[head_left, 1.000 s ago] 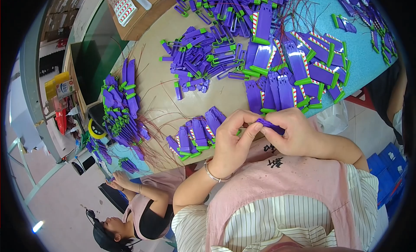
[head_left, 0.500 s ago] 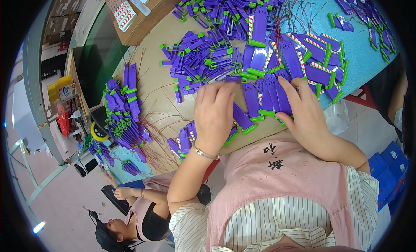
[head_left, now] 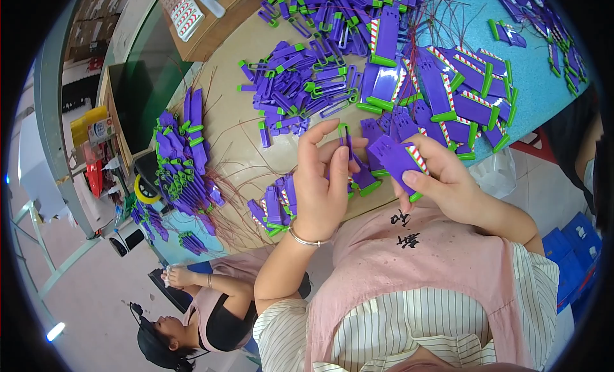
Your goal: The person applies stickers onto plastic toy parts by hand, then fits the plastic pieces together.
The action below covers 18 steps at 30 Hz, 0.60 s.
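My left hand (head_left: 322,193) pinches a small purple loop-shaped piece (head_left: 344,135) with a green end between thumb and fingers, held upright above the table. In my right hand (head_left: 444,174) is a flat purple panel (head_left: 398,159) with a red-and-white striped edge and a green end, my thumb pressed on its face. The panel is tilted and its notched end faces the left hand. The two pieces are close but apart. Similar striped panels (head_left: 441,84) lie heaped just beyond my right hand. Beyond my left hand spreads a pile of small purple loop pieces (head_left: 288,84).
More striped panels (head_left: 274,209) lie left of my left wrist. Purple parts with thin reddish wires (head_left: 182,161) are heaped at the table's left. A cardboard box (head_left: 224,26) stands at the far left edge. Another person (head_left: 217,308) sits at lower left, hands raised.
My left hand has lifted a loop piece off the near side of the pile. My right hand has picked up a striped panel and brought it toward me, turned to the left.
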### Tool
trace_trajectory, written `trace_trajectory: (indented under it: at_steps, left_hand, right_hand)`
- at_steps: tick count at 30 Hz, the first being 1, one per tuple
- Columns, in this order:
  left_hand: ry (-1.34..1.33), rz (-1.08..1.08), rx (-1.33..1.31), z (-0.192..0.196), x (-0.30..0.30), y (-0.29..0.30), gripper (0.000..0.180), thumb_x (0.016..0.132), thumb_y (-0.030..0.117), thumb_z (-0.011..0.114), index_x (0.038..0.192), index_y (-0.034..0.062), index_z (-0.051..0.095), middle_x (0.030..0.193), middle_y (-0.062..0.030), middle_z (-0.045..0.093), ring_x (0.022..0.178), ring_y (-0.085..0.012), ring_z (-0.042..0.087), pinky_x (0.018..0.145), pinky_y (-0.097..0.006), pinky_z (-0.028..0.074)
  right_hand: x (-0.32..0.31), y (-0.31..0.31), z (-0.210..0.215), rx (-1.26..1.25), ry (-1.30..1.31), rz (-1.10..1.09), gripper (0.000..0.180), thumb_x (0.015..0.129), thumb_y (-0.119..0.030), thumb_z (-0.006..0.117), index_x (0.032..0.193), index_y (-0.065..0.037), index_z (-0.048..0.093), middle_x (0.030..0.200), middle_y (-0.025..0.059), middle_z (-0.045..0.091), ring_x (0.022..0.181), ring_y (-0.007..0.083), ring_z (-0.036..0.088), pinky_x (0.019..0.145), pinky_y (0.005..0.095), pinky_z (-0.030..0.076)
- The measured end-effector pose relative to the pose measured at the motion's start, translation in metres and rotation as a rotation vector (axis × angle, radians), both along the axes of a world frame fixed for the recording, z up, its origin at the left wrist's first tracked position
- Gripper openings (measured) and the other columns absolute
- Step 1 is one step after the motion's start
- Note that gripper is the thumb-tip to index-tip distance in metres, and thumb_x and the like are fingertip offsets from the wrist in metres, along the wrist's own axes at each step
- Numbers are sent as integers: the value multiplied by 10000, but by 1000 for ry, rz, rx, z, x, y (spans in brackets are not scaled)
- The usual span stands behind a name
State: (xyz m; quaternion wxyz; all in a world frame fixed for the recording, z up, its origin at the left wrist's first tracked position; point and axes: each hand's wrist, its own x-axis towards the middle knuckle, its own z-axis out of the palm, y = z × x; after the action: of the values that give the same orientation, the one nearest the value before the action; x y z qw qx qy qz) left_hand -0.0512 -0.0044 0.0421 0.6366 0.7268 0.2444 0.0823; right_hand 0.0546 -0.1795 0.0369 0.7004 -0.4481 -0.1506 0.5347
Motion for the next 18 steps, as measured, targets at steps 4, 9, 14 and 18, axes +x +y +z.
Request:
trace_trajectory:
  at_steps: [4,9,14,18]
  left_hand:
    - [-28,-78,-85,12,-3,-5,328,980,70,428,1290,16,335,814,-61,613,631,-78,525,562,-188,414]
    - [-51,-29,-150,5,-3,-12,330,964,63,469,1284,-9,437,779,-38,600,625,-78,536,566,-196,428]
    - [-11,-74,-129,7,-8,-12,432,898,-47,531,1324,13,494,980,-60,544,675,-73,553,608,-203,472]
    - [32,-301,-66,12,-9,-1,399,855,-40,601,1244,48,586,986,-69,562,677,-74,571,616,-211,492]
  right_hand:
    - [-3,8,-9,-68,168,89,250,986,-235,453,1039,0,520,798,82,603,603,157,587,588,275,491]
    - [-5,12,-9,-35,242,36,236,997,-211,436,950,-6,544,798,71,607,611,141,593,554,260,482]
    - [-8,12,-10,-49,126,34,247,1001,-217,424,936,-7,536,794,69,605,605,136,591,548,258,482]
    - [-12,10,-7,-182,-177,204,218,989,-187,447,872,-20,522,746,42,594,542,92,559,492,238,443]
